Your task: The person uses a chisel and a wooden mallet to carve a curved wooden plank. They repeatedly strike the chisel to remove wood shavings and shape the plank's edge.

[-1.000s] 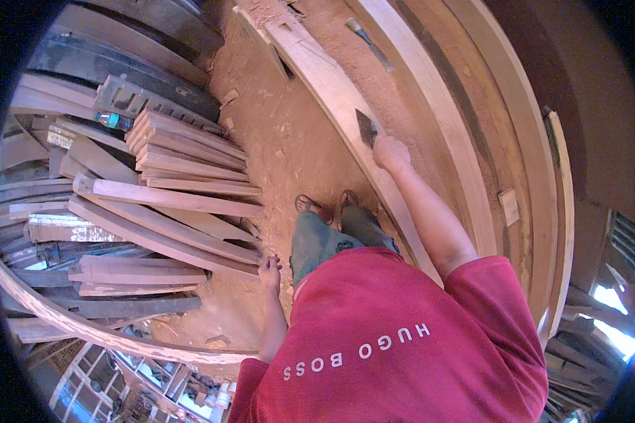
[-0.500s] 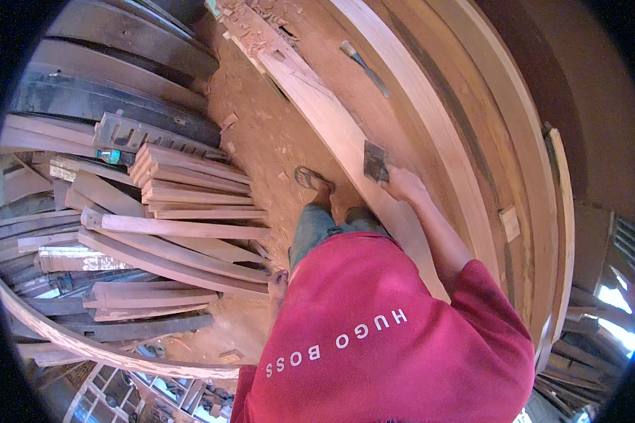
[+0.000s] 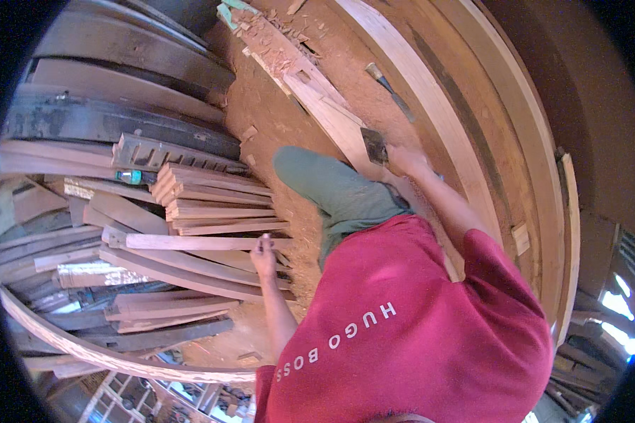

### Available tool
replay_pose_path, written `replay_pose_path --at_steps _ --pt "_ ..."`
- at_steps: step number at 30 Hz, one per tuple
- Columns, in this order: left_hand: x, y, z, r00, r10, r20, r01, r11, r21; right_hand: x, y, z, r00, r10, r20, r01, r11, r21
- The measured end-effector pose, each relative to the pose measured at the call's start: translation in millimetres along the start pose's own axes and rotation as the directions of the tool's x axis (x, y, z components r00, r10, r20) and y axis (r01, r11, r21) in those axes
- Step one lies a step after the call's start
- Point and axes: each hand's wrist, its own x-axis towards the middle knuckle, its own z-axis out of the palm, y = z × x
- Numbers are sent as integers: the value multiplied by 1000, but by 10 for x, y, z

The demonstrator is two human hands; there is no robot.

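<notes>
Blackish tool (image 3: 375, 146) fills clenched right grip (image 3: 406, 161); left grip (image 3: 264, 261) curls, contents unclear.

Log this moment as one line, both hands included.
right hand: gripping dark flat-bladed tool over pale board | left hand: nothing visibly held | nearby: stacked planks

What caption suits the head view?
Right hand holding a dark flat tool at a pale plank, stacked timber at left.
</notes>
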Motion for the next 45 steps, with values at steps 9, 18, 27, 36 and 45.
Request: replay_pose_path --at_steps 9,18,27,36,45 --pt "-14 1020 1128 937 347 27 -337 925 -178 423 443 -324 936 -337 107 341 940 -24" --pt "515 2562 3356 718 671 185 -691 719 76 580 1795 -645 754 -210 -623 412 889 199" --pt "1500 2642 5211 958 212 194 -270 896 354 982 2161 -378 864 206 -460 106 819 564" --pt "1775 2884 5339 998 49 -34 -38 963 268 1234 2270 -200 855 220 -469 166 740 651" --pt "1301 3234 3979 958 260 -118 -268 680 -683 1230 2325 -117 859 175 -481 220 721 657"
